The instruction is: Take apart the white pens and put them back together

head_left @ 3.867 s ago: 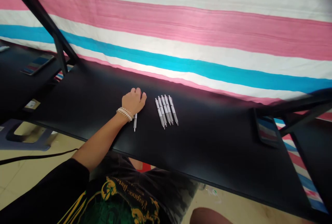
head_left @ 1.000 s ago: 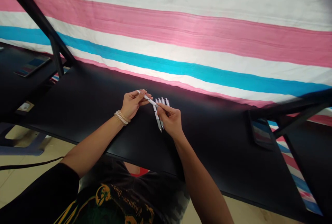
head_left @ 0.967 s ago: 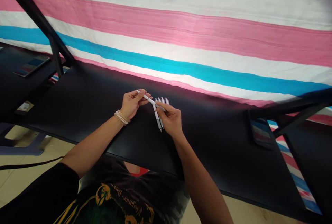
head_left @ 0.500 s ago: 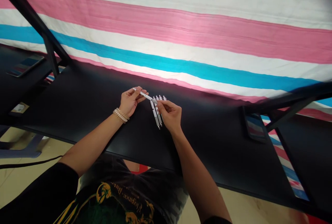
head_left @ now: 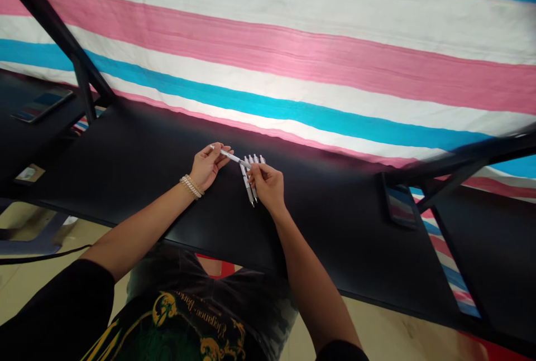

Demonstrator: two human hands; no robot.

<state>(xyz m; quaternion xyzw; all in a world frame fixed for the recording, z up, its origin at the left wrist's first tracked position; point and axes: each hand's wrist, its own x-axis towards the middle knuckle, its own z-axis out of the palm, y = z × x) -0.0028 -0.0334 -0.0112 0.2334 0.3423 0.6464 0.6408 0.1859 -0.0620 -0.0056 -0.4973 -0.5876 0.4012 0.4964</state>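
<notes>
A white pen (head_left: 229,155) with a grey grip is stretched between my two hands, above the black table (head_left: 138,165). My left hand (head_left: 206,164), with a pale beaded bracelet at the wrist, pinches its white end between thumb and fingers. The other end, with the grey grip, is pinched by the fingertips of my right hand (head_left: 268,185); the tip there is hidden. Several more white and grey pens (head_left: 247,185) lie side by side on the table just beneath, partly covered by my right hand, their tips pointing toward me.
A striped pink, white and blue cloth (head_left: 268,59) rises behind the table. Black metal bars (head_left: 54,32) slant up at both sides. Dark phone-like slabs lie at the left (head_left: 42,105) and the right (head_left: 400,205). A small tan and white item (head_left: 30,173) sits at the left edge.
Both hands still grip the same pen and hold nearly the same pose. The whole view has shifted slightly; the pens on the table lie as before.
</notes>
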